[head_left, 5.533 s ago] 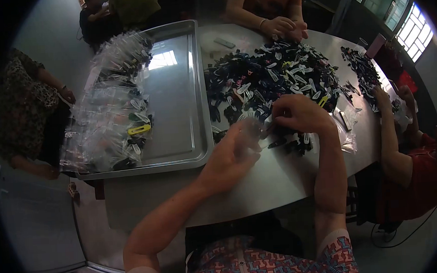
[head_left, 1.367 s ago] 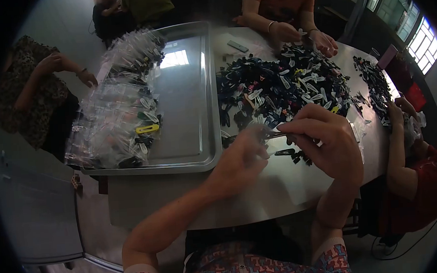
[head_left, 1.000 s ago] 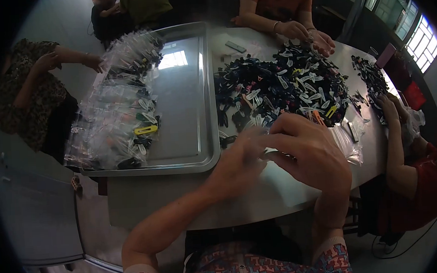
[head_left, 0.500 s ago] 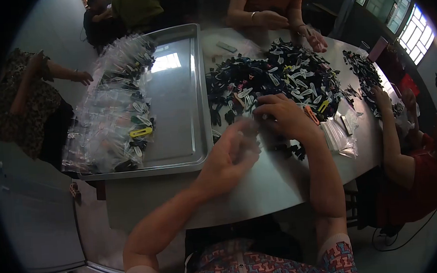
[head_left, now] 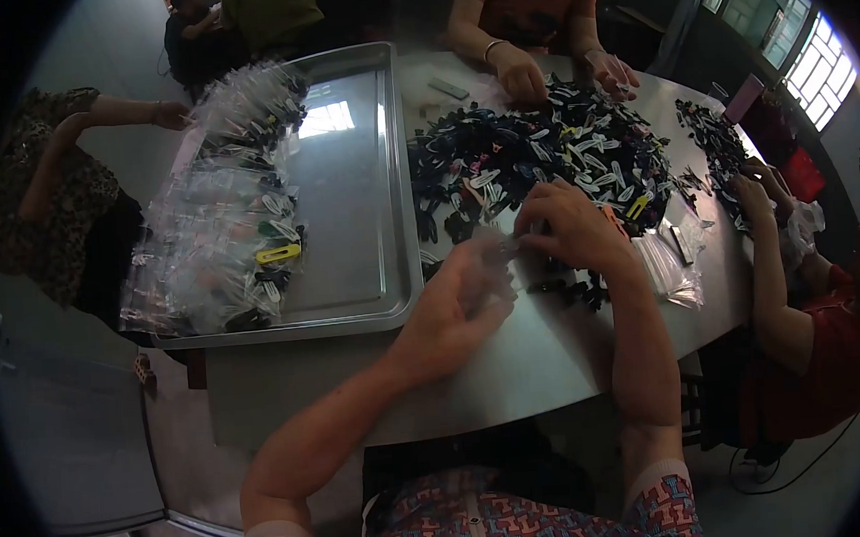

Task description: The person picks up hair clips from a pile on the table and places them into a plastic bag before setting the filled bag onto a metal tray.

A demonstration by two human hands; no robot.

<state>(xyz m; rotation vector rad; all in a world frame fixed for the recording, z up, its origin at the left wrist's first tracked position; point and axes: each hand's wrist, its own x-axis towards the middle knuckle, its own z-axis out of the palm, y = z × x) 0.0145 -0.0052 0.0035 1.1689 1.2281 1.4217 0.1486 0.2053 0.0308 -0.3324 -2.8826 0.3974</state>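
Note:
My left hand (head_left: 452, 302) is closed around a small clear plastic bag (head_left: 491, 249), which looks blurred. At the bag's right side, my right hand (head_left: 573, 222) has its fingers pinched together; what is between them is too small to make out. Just beyond both hands spreads a large pile of hair clips (head_left: 595, 145), mostly dark and silver with a few yellow and orange ones. Some dark clips (head_left: 585, 292) lie below my right wrist. To the right of that wrist rests a stack of flat clear bags (head_left: 669, 272).
A metal tray (head_left: 359, 320) on the left holds many filled bags (head_left: 215, 218) along its left side. Across the table, a person in orange (head_left: 528, 11) reaches into the pile. A person in red (head_left: 815, 363) works at the right over more dark clips (head_left: 716, 143).
My right hand has shifted slightly and stays close to my left at the bag. The person opposite has lowered a hand into the pile; the person at left has raised an arm toward the tray.

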